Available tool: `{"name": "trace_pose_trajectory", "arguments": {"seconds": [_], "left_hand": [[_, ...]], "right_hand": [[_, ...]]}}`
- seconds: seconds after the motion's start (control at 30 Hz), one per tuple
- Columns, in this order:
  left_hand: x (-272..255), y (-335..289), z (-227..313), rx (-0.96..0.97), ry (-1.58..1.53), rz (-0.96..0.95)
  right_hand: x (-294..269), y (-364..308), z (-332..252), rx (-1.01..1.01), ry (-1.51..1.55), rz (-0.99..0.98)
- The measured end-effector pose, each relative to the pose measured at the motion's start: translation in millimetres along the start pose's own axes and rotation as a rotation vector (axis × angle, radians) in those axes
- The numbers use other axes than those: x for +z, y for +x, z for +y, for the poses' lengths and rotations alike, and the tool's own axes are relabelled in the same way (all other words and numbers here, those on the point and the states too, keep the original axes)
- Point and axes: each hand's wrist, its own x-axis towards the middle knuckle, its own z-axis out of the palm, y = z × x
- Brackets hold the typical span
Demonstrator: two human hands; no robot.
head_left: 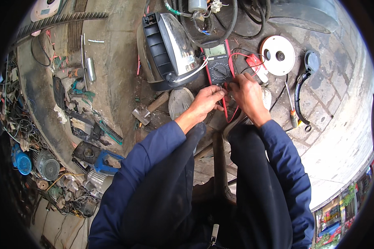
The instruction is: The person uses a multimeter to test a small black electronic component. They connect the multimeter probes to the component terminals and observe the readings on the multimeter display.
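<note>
A red and dark multimeter point(220, 71) with a grey screen and a round dial lies on the ground in front of me. Just below its lower edge, my left hand point(207, 101) is closed in a pinch at a red test probe point(225, 110). Close beside it, my right hand point(248, 94) has its fingers curled inward, and what they hold is hidden. Red and black leads loop from the meter past the right hand. Left of the meter an electric kettle point(174, 47), chrome and black, lies tipped over with a white wire across its end.
On the right are a white round kettle base point(277, 55), a black curved handle point(301, 89) and a screwdriver point(293, 118). A hammer point(147, 110) lies left of my foot. Thick black cables point(232, 20) coil at the far side. Motors and scrap point(47, 166) pile up at left.
</note>
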Motion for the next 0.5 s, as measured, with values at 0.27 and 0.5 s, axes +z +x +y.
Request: {"name": "trace_pose_trajectory", "arguments": {"seconds": [0.27,0.5], "left_hand": [[-4.5,-12.4,1.7,0.035,-0.013,-0.08],[-3.4,-23.2,1.9,0.02,-0.072,-0.188]], "right_hand": [[-7.6,-49.0,-23.1,0.279,0.412,-0.238],[-5.4,-53.5,-12.2,0.166,0.312,-0.167]]}}
